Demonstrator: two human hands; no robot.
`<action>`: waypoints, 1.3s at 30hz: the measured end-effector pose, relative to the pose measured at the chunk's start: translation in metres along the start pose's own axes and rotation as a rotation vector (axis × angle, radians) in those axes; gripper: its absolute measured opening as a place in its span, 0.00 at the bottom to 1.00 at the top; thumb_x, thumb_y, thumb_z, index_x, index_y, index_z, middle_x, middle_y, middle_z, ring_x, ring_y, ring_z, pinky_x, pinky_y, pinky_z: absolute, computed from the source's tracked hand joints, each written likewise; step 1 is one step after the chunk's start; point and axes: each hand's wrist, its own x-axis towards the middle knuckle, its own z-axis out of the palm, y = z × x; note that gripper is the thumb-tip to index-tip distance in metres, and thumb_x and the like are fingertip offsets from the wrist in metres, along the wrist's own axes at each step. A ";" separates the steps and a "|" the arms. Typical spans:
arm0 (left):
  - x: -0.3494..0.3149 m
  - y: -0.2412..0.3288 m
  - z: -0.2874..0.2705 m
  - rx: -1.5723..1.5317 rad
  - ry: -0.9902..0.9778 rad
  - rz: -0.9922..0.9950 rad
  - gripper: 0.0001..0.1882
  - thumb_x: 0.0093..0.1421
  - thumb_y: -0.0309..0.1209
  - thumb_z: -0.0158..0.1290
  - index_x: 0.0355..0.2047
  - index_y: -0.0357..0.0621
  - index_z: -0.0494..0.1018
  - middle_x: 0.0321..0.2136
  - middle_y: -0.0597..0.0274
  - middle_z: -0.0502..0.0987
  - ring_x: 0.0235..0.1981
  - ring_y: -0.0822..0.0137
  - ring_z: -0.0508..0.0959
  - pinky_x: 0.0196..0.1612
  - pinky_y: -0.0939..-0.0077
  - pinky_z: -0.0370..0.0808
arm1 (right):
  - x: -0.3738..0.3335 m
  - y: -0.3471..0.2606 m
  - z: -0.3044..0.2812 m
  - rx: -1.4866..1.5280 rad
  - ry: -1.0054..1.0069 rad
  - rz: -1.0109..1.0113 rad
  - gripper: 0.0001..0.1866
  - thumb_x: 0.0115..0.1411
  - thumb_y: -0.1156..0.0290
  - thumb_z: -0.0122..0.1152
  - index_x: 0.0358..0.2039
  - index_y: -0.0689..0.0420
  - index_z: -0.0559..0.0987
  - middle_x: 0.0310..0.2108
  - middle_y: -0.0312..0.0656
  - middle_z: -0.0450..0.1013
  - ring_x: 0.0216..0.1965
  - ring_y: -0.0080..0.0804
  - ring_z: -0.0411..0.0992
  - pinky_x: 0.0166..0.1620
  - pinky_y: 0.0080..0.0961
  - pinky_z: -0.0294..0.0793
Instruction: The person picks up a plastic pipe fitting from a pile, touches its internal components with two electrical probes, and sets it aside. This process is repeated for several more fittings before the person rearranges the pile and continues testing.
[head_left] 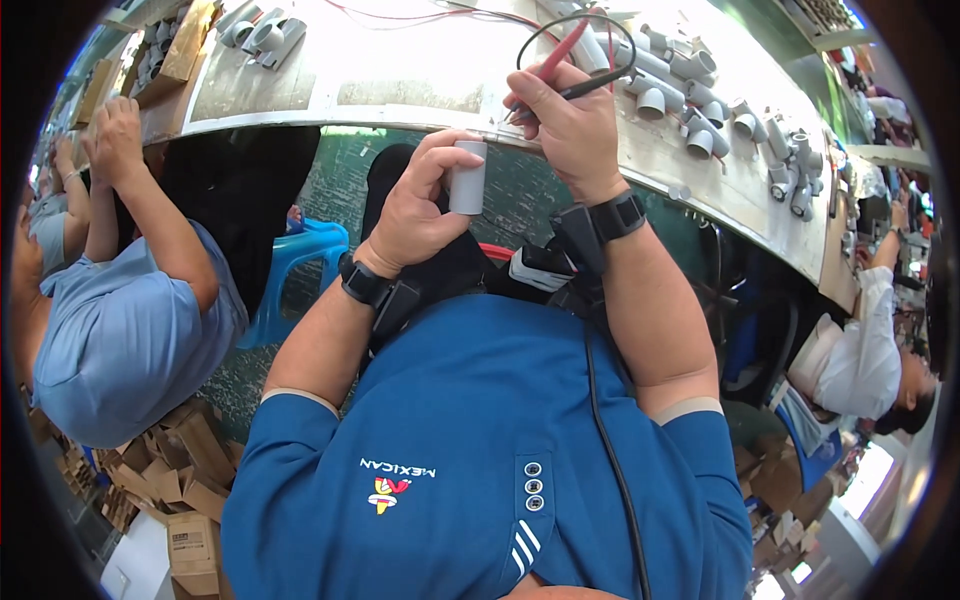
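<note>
My left hand [422, 205] is closed round a short grey cylinder [468, 180], held upright just off the near edge of the table. My right hand [577, 135] grips a pair of test probes, one red [564, 48] and one black [597, 84]. Their pointed ends lean left, above and to the right of the cylinder, and apart from it. A black lead [634, 60] loops up behind the right fingers. Beyond that hand, several grey angled tube parts [652, 103] lie on the table.
The long white worktable [420, 75] carries more grey parts [268, 38] at far left and thin red and black wires. A co-worker in light blue [140, 320] sits at left by a blue stool [290, 270]; another in white [850, 370] is at right. Cardboard boxes [190, 545] stand lower left.
</note>
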 end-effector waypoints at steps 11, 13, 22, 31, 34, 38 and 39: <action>0.000 -0.017 -0.026 -0.354 -0.088 -0.062 0.32 0.47 0.13 0.56 0.54 0.47 0.71 0.62 0.53 0.67 0.64 0.57 0.73 0.63 0.66 0.71 | 0.018 0.011 0.034 -0.283 -0.114 -0.049 0.10 0.67 0.65 0.71 0.39 0.60 0.85 0.29 0.35 0.82 0.27 0.16 0.76 0.27 0.13 0.72; -0.003 -0.021 -0.027 -0.573 0.008 -0.083 0.32 0.47 0.15 0.57 0.54 0.47 0.71 0.61 0.52 0.69 0.64 0.52 0.73 0.66 0.62 0.70 | 0.019 0.012 0.037 -0.291 -0.122 -0.043 0.11 0.67 0.65 0.71 0.39 0.60 0.85 0.29 0.35 0.82 0.27 0.16 0.76 0.28 0.14 0.72; -0.012 -0.026 -0.022 -1.064 0.191 -0.111 0.33 0.48 0.20 0.60 0.57 0.50 0.73 0.58 0.48 0.77 0.64 0.44 0.75 0.73 0.51 0.65 | 0.020 0.016 0.049 -0.442 -0.153 -0.089 0.12 0.66 0.62 0.72 0.39 0.59 0.86 0.28 0.33 0.82 0.29 0.16 0.76 0.32 0.17 0.75; -0.012 -0.025 -0.023 -1.112 0.215 -0.108 0.32 0.50 0.23 0.64 0.58 0.50 0.73 0.58 0.45 0.78 0.63 0.45 0.76 0.73 0.51 0.65 | 0.019 0.011 0.055 -0.507 -0.171 -0.058 0.12 0.66 0.61 0.72 0.40 0.58 0.86 0.28 0.33 0.82 0.30 0.17 0.77 0.34 0.18 0.76; -0.013 -0.026 -0.024 -1.118 0.211 -0.106 0.32 0.50 0.23 0.64 0.58 0.49 0.73 0.58 0.44 0.78 0.63 0.45 0.77 0.73 0.52 0.66 | 0.016 0.010 0.055 -0.531 -0.191 -0.096 0.12 0.66 0.61 0.71 0.40 0.58 0.86 0.29 0.34 0.82 0.31 0.18 0.78 0.34 0.19 0.76; -0.013 -0.026 -0.025 -1.129 0.231 -0.120 0.32 0.51 0.23 0.64 0.59 0.49 0.73 0.58 0.44 0.78 0.63 0.45 0.77 0.72 0.52 0.68 | 0.015 0.012 0.054 -0.571 -0.202 -0.156 0.13 0.66 0.61 0.72 0.40 0.58 0.86 0.29 0.35 0.82 0.31 0.20 0.79 0.35 0.20 0.77; -0.013 -0.026 -0.026 -1.129 0.231 -0.118 0.32 0.51 0.23 0.64 0.59 0.49 0.73 0.58 0.44 0.78 0.63 0.45 0.77 0.72 0.52 0.68 | 0.015 0.013 0.054 -0.585 -0.201 -0.175 0.13 0.66 0.61 0.72 0.41 0.58 0.86 0.29 0.35 0.83 0.31 0.20 0.79 0.35 0.21 0.77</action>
